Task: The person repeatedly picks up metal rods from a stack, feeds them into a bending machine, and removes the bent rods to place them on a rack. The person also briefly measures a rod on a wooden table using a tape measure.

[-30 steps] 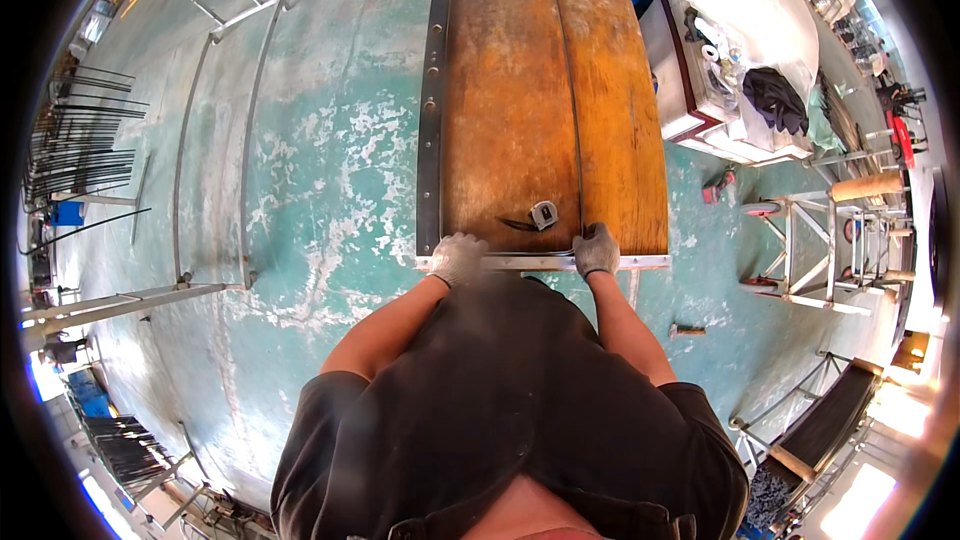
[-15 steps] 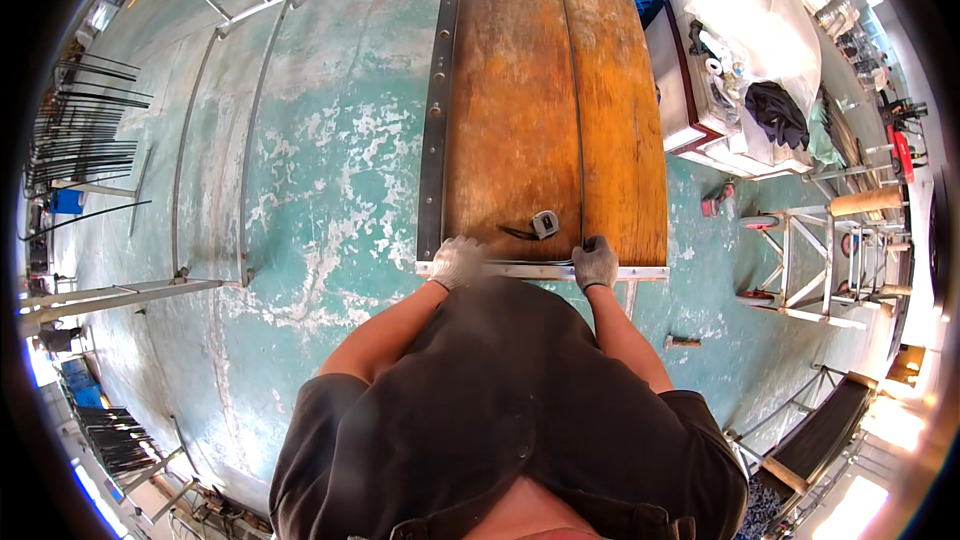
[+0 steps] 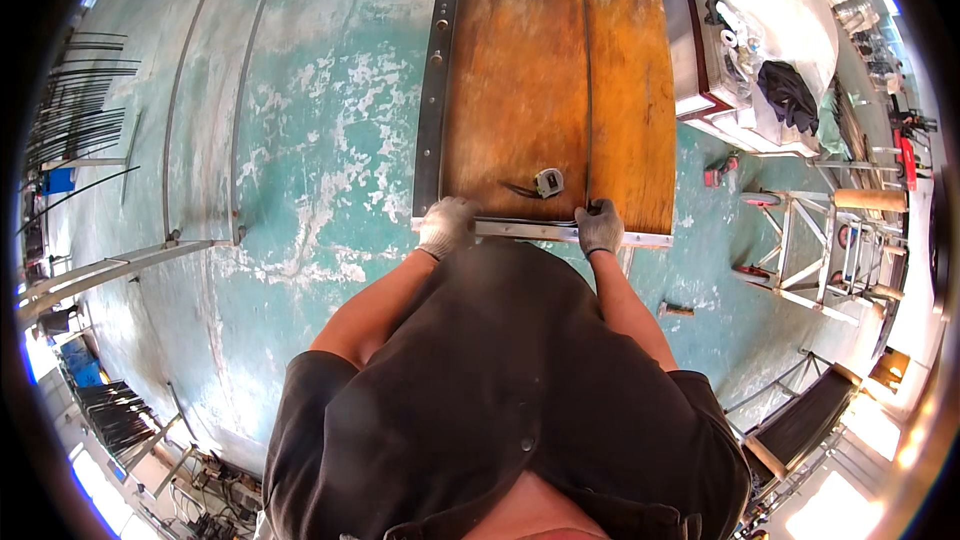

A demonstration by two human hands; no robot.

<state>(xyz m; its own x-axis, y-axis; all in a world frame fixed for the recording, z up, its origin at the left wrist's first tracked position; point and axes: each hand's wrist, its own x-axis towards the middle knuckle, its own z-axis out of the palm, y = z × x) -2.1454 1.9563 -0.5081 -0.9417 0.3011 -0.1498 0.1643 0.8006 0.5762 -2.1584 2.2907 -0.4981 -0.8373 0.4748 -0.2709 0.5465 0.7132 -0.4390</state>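
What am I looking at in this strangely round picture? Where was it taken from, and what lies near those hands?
There is no machine here, just a person. A wide fisheye camera on the head looks down, so straight edges bend. Below is the dark shirt; ahead is a worn wooden tabletop. The gloved left hand rests at its near left corner. The gloved right hand is at the near end of a thin dark rod; its exact grip is hard to see. Between and beyond the hands lies a tape measure.
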